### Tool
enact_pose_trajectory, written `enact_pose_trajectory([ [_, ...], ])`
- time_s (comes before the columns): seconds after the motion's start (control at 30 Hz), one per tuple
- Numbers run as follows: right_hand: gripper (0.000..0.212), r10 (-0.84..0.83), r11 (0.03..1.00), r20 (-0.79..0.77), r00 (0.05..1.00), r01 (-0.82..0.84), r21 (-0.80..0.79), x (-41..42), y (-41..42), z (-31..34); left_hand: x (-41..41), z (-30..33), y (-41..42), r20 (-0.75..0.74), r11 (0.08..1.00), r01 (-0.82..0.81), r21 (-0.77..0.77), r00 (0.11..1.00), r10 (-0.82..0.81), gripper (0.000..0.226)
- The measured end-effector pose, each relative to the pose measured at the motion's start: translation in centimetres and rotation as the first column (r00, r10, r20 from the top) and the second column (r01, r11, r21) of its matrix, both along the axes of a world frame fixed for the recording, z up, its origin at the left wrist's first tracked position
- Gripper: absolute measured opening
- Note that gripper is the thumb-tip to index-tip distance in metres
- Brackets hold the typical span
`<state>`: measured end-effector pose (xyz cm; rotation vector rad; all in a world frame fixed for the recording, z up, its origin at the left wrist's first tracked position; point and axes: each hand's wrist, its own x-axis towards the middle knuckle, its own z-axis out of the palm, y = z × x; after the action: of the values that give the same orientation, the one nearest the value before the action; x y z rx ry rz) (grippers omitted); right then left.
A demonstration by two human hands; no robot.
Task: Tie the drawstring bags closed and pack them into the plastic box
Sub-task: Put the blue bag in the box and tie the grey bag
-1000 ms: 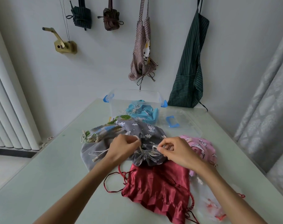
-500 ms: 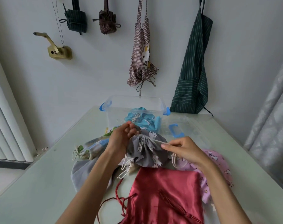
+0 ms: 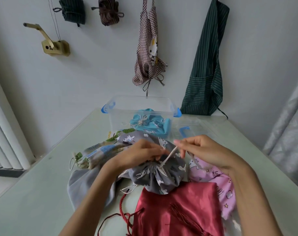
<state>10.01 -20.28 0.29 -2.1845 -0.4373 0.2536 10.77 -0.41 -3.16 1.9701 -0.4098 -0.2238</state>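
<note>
Head view, lower centre of frame: a grey printed drawstring bag (image 3: 155, 176) lies with its mouth gathered into tight pleats, resting partly on a red satin bag (image 3: 175, 213) below it. A white cord (image 3: 168, 156) runs taut from the gathered mouth up and to the right. Left of it lie a plain grey bag (image 3: 88, 183) and a leaf-print bag (image 3: 97, 154); right of it lies a pink bag (image 3: 218, 181).

The left hand (image 3: 143, 155) is curled, its fingertips pinching at the gathered mouth. The right hand (image 3: 204, 150) is curled, pinching the upper end of the cord between thumb and fingers.

Upper centre, the clear plastic box (image 3: 141, 106) with blue latches stands open against the wall, holding a tied blue bag (image 3: 148, 123). Its lid (image 3: 190, 130) lies just right of it.

The table (image 3: 34, 193) shows bare surface at lower left, and its right edge runs diagonally down the frame.
</note>
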Motion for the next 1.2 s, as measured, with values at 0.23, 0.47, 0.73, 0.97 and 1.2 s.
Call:
enact_pose_trajectory([
  [0.23, 0.033, -0.083, 0.961, 0.168, 0.982, 0.035, 0.274, 1.9, 3.1, 0.6, -0.7, -1.4, -1.5, 0.085, 0.951, 0.167, 0.26, 0.977, -0.195, 0.031],
  [0.47, 0.032, -0.298, 0.939, 0.344, 0.89, 0.339, -0.064, 4.2, 4.0, -0.3, -0.1, -1.0, -0.5, -0.107, 0.985, 0.1, -0.14, 0.988, -0.115, 0.037],
  [0.73, 0.055, -0.104, 0.994, -0.161, 0.982, 0.109, 0.022, 1.9, 2.9, -3.2, -0.1, -0.6, 0.6, -0.184, 0.962, 0.153, -0.225, 0.963, -0.196, 0.032],
  [0.97, 0.024, -0.189, 0.925, -0.199, 0.962, 0.243, 0.292, 2.5, 3.6, -4.3, -0.7, -0.4, 0.7, -0.178, 0.975, 0.192, -0.11, 0.962, -0.209, 0.034],
  [1.2, 0.014, 0.377, 0.203, -0.56, 0.737, 0.525, 0.827, 3.0, 2.6, -3.5, -0.6, 0.0, 0.7, -0.281, 0.937, -0.031, -0.349, 0.957, -0.072, 0.033],
])
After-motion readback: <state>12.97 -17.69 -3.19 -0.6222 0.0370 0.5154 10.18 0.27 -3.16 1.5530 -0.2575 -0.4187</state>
